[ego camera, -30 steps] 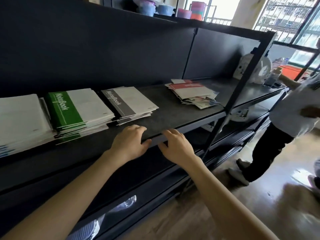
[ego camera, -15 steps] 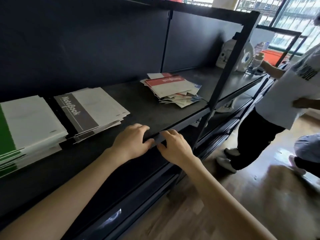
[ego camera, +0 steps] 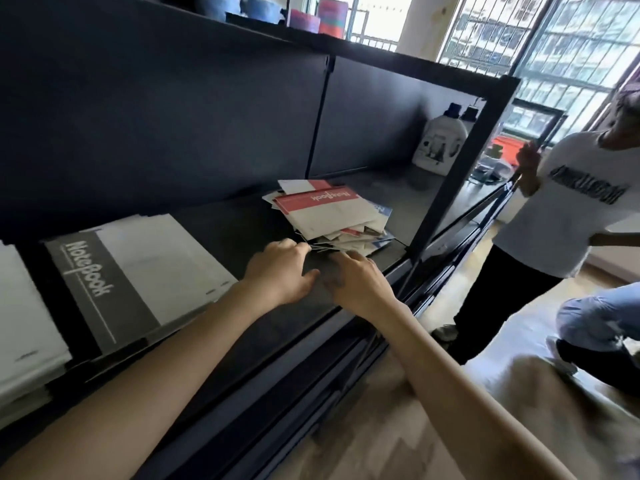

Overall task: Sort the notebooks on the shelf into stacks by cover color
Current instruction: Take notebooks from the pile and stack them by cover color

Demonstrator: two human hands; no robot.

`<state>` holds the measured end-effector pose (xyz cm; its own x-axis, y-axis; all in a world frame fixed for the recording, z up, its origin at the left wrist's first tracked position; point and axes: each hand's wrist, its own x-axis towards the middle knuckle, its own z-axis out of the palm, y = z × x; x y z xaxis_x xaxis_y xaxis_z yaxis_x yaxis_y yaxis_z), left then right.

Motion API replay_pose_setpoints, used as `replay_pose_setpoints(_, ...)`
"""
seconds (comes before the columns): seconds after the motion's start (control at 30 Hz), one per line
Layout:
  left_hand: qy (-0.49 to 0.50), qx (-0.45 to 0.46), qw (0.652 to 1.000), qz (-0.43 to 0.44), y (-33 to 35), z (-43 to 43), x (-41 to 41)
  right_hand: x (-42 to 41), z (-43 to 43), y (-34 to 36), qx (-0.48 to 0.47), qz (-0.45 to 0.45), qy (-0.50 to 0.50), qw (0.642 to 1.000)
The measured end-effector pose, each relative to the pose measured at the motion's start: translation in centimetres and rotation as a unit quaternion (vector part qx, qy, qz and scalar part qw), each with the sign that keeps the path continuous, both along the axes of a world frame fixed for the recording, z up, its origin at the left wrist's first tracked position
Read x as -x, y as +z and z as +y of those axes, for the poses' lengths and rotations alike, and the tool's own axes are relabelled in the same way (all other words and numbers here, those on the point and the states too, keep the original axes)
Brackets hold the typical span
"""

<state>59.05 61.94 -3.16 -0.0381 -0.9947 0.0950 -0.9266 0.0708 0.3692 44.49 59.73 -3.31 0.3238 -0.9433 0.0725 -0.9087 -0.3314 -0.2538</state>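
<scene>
Hovering at the slumped pile (ego camera: pixel 332 216), left hand (ego camera: pixel 280 268) and right hand (ego camera: pixel 360 285), half-curled and empty, risk a rough tug spilling it off the shelf (ego camera: pixel 239 230).

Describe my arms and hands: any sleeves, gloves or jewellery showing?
Nothing worn shows up to the frame's edge: no sleeves, gloves, watch or bracelet. No rings show on the left hand or right hand, though blur hides fine detail.
</scene>
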Motion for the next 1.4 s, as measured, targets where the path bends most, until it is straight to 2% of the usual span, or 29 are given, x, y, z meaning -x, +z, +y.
replay_pose_setpoints(0.5,0.022,0.011,0.999,-0.034,-0.8,-8.5,4.1,4.3,-7.7,-1.1,-0.015,-0.036,0.015,0.999)
replay_pose_setpoints(0.6,0.028,0.010,0.998,-0.060,-0.8,-10.9,5.0,5.5,-9.3,-1.1,-0.016,-0.038,0.030,0.999)
replay_pose_setpoints(0.73,0.036,-0.057,0.992,-0.110,-1.3,-13.3,5.6,7.1,-11.3,-1.3,-0.007,-0.044,0.046,0.998)
replay_pose_setpoints(0.87,0.051,-0.055,0.986,-0.152,-1.4,-13.9,6.1,8.4,-12.3,-1.7,-0.016,-0.055,0.064,0.996)
replay_pose_setpoints(1.17,0.076,-0.028,0.984,-0.156,-1.5,-12.9,6.4,8.4,-13.4,-2.5,-0.013,-0.078,0.133,0.988)
replay_pose_setpoints(1.27,0.092,-0.020,0.989,-0.112,-2.0,-12.7,5.6,8.1,-13.3,-2.8,-0.005,-0.089,0.153,0.984)
replay_pose_setpoints(1.4,0.098,0.003,0.993,-0.060,-2.3,-12.0,5.0,8.0,-13.0,-3.1,0.000,-0.056,0.168,0.984)
